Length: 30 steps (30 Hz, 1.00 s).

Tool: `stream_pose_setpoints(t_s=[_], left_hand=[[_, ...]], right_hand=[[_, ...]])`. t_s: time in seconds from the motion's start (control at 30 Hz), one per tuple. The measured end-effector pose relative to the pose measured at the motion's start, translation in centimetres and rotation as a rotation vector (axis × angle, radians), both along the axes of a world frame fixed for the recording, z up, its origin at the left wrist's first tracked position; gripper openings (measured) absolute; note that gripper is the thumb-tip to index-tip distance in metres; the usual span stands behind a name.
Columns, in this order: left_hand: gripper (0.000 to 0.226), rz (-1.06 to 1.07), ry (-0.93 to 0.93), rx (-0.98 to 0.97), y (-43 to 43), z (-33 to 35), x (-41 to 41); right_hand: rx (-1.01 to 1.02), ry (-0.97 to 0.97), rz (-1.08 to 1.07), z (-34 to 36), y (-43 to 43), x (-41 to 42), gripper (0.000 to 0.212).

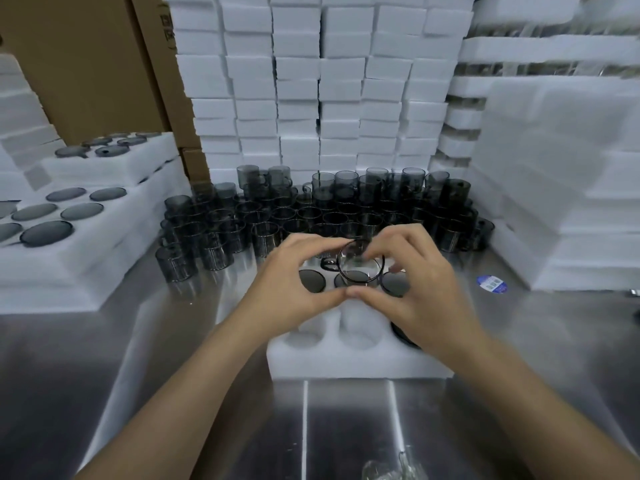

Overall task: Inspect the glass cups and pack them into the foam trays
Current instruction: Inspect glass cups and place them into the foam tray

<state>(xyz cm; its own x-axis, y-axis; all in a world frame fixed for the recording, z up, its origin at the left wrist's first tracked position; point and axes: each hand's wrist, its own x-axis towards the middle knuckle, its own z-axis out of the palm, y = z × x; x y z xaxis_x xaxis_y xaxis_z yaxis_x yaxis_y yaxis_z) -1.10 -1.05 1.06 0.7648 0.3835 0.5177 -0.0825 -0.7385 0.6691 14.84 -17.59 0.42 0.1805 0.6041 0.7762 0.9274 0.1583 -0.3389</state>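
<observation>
**Cup held over the foam tray at the steel bench**

We stood at a stainless-steel table [138,341] walled in by white foam: blocks stacked high at the back [322,81], more foam piled on the right [554,168], and cardboard boxes [86,64] leaning at the left rear. A crowd of smoked-glass cups [311,209] covered the far part of the table, some stacked in a second layer. On our left sat filled foam trays [86,216] with dark cups sunk in their pockets. A blue round sticker [491,284] lay on the steel to the right.

Directly before us was the foam tray [360,362] we were packing. Its far row held dark cups in three pockets, its near row showed two bare white pockets, and another dark cup sat at the near right, partly hidden by our wrist.

We held one glass cup [360,263] above the tray's middle, mouth tipped towards us. Our left hand [294,285] and right hand [415,289] curled round it from either side, thumbs touching beneath it, fingers over its top.
</observation>
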Motion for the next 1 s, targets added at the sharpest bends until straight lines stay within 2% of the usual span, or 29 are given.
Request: stream_pose_setpoints(t_s=[0.1, 0.17, 0.23, 0.33, 0.5, 0.77, 1.0], left_hand=[[0.067, -0.107, 0.097, -0.038, 0.1, 0.1, -0.2], [0.07, -0.068, 0.111, -0.025, 0.0, 0.1, -0.2], [0.067, -0.03, 0.046, 0.051, -0.1, 0.0, -0.1], [0.062, -0.013, -0.055, 0.222, 0.1, 0.1, 0.0], [0.056, 0.019, -0.089, 0.331, -0.1, -0.2, 0.3], [0.054, 0.038, -0.097, 0.42, 0.0, -0.2, 0.3], [0.07, 0.092, -0.16, 0.438, -0.3, 0.0, 0.1]], right_hand=[[-0.033, 0.102, 0.02, 0.2, -0.3, -0.2, 0.063], [-0.047, 0.114, 0.043, 0.2, -0.4, -0.3, 0.069], [-0.065, 0.102, 0.062, 0.2, -0.4, 0.0, 0.071], [-0.101, 0.119, 0.092, 0.2, -0.4, 0.4, 0.071], [-0.094, 0.036, 0.083, -0.1, -0.4, 0.8, 0.061], [-0.054, 0.025, 0.051, 0.0, -0.5, 0.6, 0.059], [0.042, -0.025, -0.014, 0.3, -0.6, 0.3, 0.058]])
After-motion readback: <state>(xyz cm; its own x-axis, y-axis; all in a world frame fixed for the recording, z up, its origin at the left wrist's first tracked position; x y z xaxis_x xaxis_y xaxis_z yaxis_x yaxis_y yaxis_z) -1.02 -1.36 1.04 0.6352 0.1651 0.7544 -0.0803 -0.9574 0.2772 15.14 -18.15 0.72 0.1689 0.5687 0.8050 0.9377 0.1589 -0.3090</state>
